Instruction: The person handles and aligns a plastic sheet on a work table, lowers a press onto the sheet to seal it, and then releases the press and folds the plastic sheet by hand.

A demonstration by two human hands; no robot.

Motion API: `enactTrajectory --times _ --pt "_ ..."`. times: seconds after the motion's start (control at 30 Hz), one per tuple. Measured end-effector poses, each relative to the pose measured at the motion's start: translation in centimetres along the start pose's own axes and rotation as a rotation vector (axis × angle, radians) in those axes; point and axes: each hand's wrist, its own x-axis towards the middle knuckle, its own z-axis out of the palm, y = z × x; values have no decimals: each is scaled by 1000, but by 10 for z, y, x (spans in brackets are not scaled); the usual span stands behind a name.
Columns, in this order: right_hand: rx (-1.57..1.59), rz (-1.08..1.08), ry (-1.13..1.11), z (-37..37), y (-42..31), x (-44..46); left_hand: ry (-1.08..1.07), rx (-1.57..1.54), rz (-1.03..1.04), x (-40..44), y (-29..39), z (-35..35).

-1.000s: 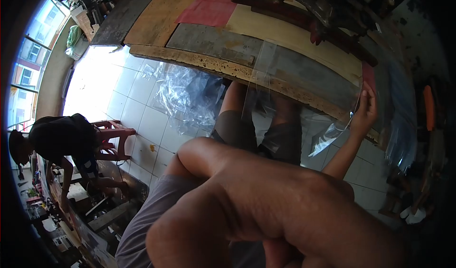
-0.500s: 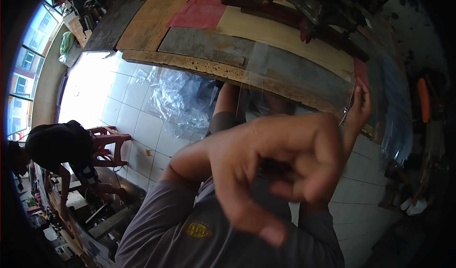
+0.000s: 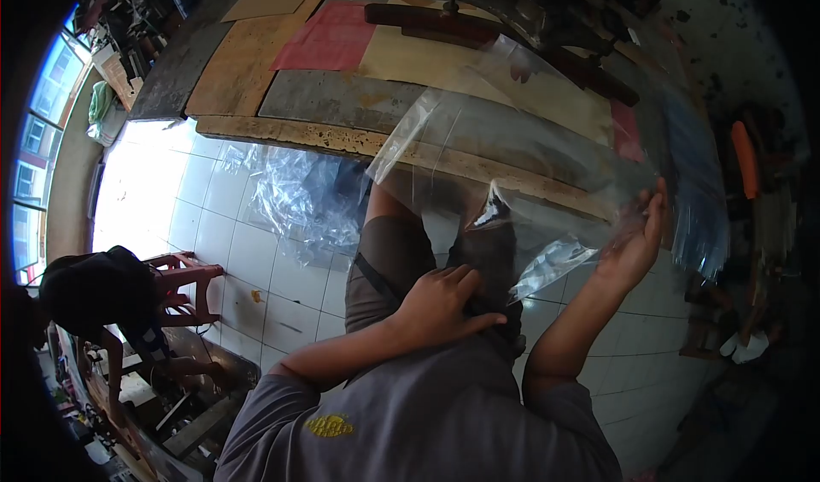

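My right hand [image 3: 634, 239] grips the right end of a clear plastic bag [image 3: 512, 132] between thumb and fingers. The thin bag spreads out over the workbench edge and my legs, with its crinkled corners catching light. Low over my lap, my left hand [image 3: 440, 307] has its thumb stretched out and its fingers loosely bent, with nothing seen in it. Its fingertips are partly hidden. Just beyond the bag lies the worn workbench [image 3: 325, 102], covered in part by a red sheet [image 3: 325, 38] and a cream sheet [image 3: 401, 59].
A dark red bar on a metal mechanism [image 3: 504, 34] stands over the bench. Crumpled clear plastic [image 3: 303, 196] hangs below the bench edge at left. More plastic sheets [image 3: 696, 200] hang at right. Another person [image 3: 102, 303] bends beside a red stool [image 3: 192, 290].
My left hand has dropped from close before the camera to my lap. The clear bag now lies spread out from my right hand, which has moved slightly lower in view.
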Motion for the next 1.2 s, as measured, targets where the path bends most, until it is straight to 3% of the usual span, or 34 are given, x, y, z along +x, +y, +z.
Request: enactTrajectory --times 0.1,0.2,0.3,0.4,0.5,0.57,0.63,0.73,0.97,1.07,1.2 --pt "43 -46 52 7 -7 -13 158 37 75 4 5 5" --pt "70 -59 13 1 -9 -20 96 22 48 0 15 11" --pt "102 -60 50 0 -16 -29 286 -16 299 3 12 15" --pt "96 -55 5 -8 -20 -36 274 -219 334 -2 15 9" --pt "15 -233 -30 -16 -18 -41 377 -390 461 1 17 -7" --pt "-9 -476 -237 -20 -17 -44 315 -621 317 2 25 -28" --pt "41 -539 -385 -27 -18 -46 248 -839 194 5 30 -60" --pt "-369 -714 -347 -36 -18 -47 169 -1135 61 13 33 -114" --pt "-430 -980 -477 -36 -13 -52 4 -1302 160 28 38 -149" --pt "-542 -807 -360 -56 -5 -61 -124 -1348 219 27 33 -151" --pt "-486 -891 -277 -71 -3 -54 -308 -1554 193 13 12 -137"
